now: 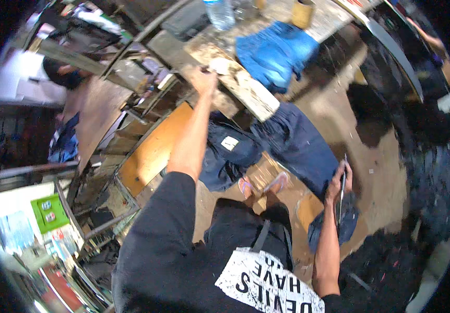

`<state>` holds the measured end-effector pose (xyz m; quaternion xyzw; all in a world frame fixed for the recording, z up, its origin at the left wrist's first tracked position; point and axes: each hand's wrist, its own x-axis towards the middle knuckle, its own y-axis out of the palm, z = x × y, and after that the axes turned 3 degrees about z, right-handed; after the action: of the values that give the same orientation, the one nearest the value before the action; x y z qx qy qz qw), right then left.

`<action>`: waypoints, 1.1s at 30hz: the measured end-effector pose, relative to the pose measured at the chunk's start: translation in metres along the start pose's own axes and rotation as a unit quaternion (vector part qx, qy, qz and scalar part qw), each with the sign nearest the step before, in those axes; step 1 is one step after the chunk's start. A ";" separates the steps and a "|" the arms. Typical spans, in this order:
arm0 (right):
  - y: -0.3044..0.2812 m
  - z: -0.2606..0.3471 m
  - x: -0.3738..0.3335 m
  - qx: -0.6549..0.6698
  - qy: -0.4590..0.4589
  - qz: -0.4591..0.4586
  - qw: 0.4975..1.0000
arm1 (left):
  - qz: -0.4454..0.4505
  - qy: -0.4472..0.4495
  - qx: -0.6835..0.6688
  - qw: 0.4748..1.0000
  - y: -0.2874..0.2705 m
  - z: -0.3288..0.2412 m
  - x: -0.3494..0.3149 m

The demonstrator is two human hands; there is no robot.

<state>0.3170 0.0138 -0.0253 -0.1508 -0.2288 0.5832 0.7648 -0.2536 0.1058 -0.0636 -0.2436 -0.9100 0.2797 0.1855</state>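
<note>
1. At the upper middle, left hand is at the near-left end of a pale wooden board. Fingers look curled; blur there, so can't tell if they grip anything. Small whitish lump just beside the knuckles, on the board.
2. Lower right, right hand: fingers closed round a thin metal tool, one end up past the fingertips, rest running back along the wrist. Exact kind not readable.
3. Navy cloth: long piece, starts at the board's right end, runs down toward the right hand. Can't tell if the hand touches it.
4. Second navy section, below the board, left of the long piece, pale square label on it. Can't tell if both are one garment.
5. Dark blue bundle low, by the right wrist.
6. Blue denim garment crumpled on the workbench, beyond the board. Clear bottle and brown cylindrical container behind it.
7. Wearer's feet in flip-flops on the floor, between the forearms.
8. Far left: bright green panel among cluttered shelving.
</note>
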 end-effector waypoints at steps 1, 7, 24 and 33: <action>-0.003 0.002 -0.001 -0.036 -0.024 -0.003 0.999 | 0.007 0.019 -0.002 1.000 0.003 0.004 0.004; -0.007 0.013 -0.003 -0.036 -0.012 -0.019 0.999 | -0.012 0.105 0.076 0.992 -0.013 -0.052 -0.061; -0.015 0.009 0.000 0.107 -0.252 0.378 0.884 | 0.113 0.207 0.097 0.967 -0.025 -0.104 -0.234; -0.067 -0.033 0.016 0.109 -0.134 0.325 0.930 | 0.320 -0.271 -0.358 0.834 0.021 -0.194 -0.498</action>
<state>0.3931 0.0118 -0.0177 -0.0532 -0.2031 0.8359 0.5072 0.2503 -0.0700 -0.0264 -0.4852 -0.8316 0.0327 -0.2683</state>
